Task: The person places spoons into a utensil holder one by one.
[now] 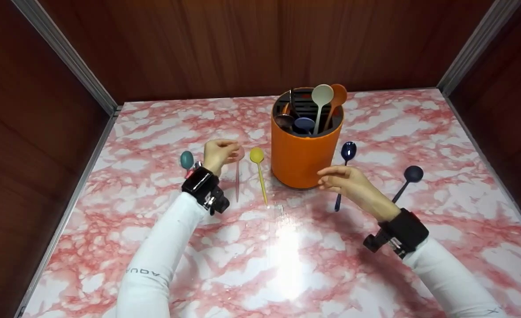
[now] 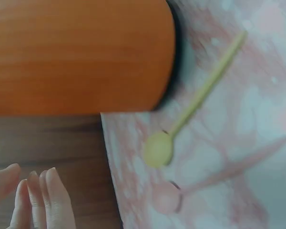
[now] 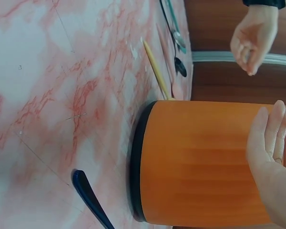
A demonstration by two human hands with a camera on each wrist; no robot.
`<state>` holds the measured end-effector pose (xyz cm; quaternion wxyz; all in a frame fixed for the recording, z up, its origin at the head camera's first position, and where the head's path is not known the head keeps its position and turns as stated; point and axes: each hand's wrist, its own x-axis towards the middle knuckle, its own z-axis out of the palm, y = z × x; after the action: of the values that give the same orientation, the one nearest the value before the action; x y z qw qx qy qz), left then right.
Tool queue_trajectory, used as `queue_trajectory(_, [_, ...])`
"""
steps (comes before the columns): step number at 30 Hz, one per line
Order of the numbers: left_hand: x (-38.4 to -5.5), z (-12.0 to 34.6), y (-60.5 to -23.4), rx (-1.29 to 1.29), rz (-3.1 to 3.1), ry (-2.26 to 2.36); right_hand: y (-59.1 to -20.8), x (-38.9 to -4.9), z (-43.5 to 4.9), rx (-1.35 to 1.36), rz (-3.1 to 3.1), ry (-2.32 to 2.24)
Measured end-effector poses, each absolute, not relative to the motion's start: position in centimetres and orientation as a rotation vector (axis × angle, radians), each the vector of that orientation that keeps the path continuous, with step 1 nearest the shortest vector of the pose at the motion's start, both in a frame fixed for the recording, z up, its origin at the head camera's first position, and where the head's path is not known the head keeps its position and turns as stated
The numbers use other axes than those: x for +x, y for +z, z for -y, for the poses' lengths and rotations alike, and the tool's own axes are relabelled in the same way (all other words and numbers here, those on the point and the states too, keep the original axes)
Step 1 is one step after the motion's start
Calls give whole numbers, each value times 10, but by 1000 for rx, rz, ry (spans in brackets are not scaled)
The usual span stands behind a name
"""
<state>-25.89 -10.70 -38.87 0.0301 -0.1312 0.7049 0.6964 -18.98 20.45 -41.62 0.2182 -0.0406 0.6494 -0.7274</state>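
The orange holder (image 1: 303,161) stands far-centre, its slots (image 1: 305,100) likely keeping upright spoons (image 1: 322,94) steady; flat spoons (image 1: 256,155) lie left and right. The left hand (image 1: 219,155) and right hand (image 1: 348,182) grip nothing, fingers loose; whether the right touches the holder is unclear.

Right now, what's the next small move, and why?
Probably lower the right hand to the glossy dark blue spoon: the hand looks empty, that spoon lies beside the orange holder, and a cream spoon and an orange spoon stand in it.
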Motion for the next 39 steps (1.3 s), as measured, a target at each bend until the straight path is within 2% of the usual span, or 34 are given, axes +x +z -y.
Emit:
queue_trajectory(12, [-267, 146, -417, -514, -2213, 2077, -422, -188, -208, -83, -1836, -2010])
queue_trajectory(15, [-299, 170, -471, -504, -2184, 2150, -423, -188, -210, -65, -1856, -1995])
queue_trajectory(18, [-308, 182, -489, -558, -2233, 2120, -425, -188, -212, -54, -1845, -2002])
queue_trajectory(19, [-309, 184, -491, -601, -2282, 2078, -425, -188, -213, -53, -1840, -2005])
queue_trajectory(22, [-279, 174, -450, -705, -2329, 1970, -427, -188, -214, -61, -1815, -2029])
queue_trajectory(27, [-268, 184, -445, -711, -2432, 1810, -429, -186, -218, -124, -1752, -2089])
queue_trajectory(30, [-272, 196, -459, -706, -2540, 1639, -431, -186, -220, -146, -1729, -2106])
queue_trajectory(37, [-324, 250, -555, -592, -2735, 1430, -432, -185, -222, -109, -1724, -2112])
queue_trajectory(39, [-318, 249, -546, -615, -2729, 1370, -433, -184, -223, -107, -1720, -2113])
